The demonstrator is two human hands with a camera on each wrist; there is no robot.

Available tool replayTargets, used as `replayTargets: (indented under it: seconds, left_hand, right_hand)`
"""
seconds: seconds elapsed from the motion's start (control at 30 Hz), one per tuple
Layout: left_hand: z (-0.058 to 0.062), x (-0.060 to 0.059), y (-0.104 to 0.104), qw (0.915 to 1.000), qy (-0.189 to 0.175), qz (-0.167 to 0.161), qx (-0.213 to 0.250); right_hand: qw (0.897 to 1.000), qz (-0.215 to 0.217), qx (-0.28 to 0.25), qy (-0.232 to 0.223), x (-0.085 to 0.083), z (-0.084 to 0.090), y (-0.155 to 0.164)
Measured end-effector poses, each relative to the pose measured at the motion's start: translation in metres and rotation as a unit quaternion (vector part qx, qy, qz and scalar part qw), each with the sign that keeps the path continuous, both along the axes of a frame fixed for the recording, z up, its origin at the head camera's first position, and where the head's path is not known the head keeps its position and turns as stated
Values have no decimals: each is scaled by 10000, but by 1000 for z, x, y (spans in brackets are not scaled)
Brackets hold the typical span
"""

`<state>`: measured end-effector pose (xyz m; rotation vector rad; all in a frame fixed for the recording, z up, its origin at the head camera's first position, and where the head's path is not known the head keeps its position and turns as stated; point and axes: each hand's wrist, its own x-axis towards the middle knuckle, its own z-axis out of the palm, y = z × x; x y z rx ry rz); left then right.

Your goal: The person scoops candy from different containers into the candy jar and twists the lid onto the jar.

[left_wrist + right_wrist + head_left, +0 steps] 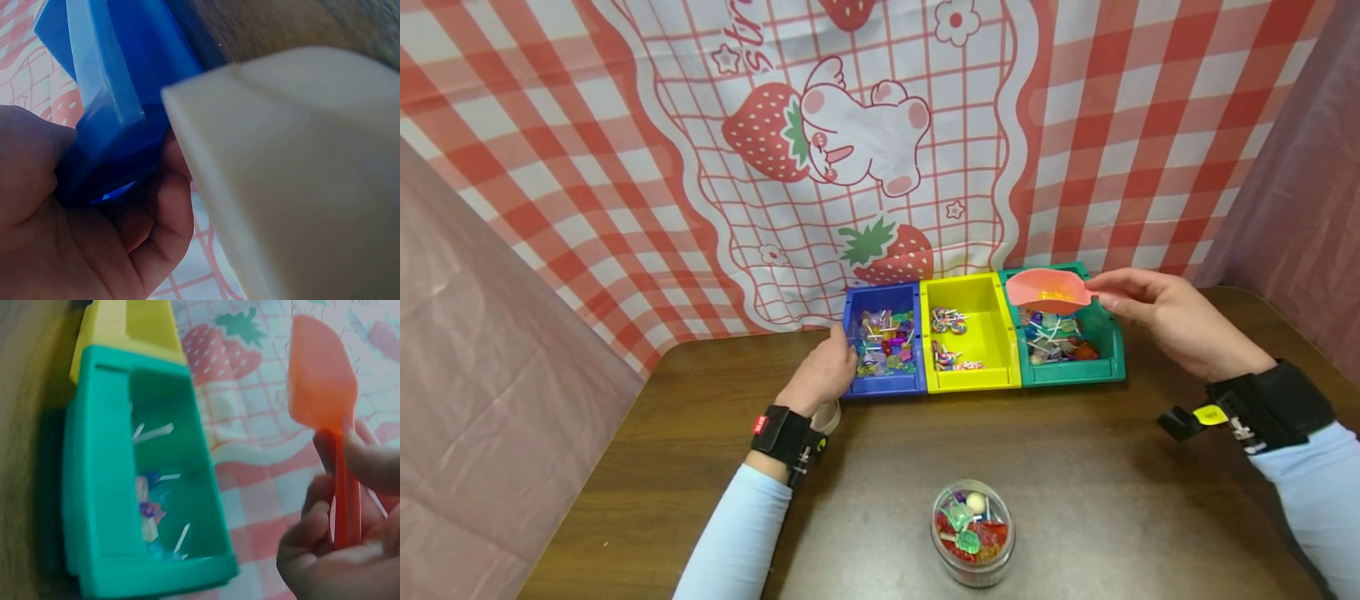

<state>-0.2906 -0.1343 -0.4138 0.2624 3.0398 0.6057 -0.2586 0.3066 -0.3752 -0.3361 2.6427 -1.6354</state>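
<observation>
My left hand grips the outer left wall of the blue bin, its fingers curled round the edge in the left wrist view. My right hand holds a coral-pink scoop by its handle, fingers wrapped round it in the right wrist view. Yellow pieces show in the scoop, which hangs above the green bin. Small candy-like charms and lollipops lie in the green bin. More colourful charms fill the blue bin's floor.
Between those bins stands a yellow bin with swirled lollipops. A clear jar of mixed charms is at the table's front. A pale rounded object sits beside my left wrist. Behind the bins hangs a checked cloth.
</observation>
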Motion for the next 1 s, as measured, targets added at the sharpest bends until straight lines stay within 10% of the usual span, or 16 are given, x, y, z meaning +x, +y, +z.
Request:
replayTargets:
  seconds: [0.33,0.63,1.0]
  left_hand:
    - [0,1,0,10000,49,-57,40]
    - [2,1,1,10000,13,-4,40]
    - [0,1,1,10000,28,16,84]
  right_hand:
    - [9815,1755,593,477,28,24,-28]
    - [9300,3557,473,794,48,34,-49]
    - [8917,4312,896,1041,63,33,-66]
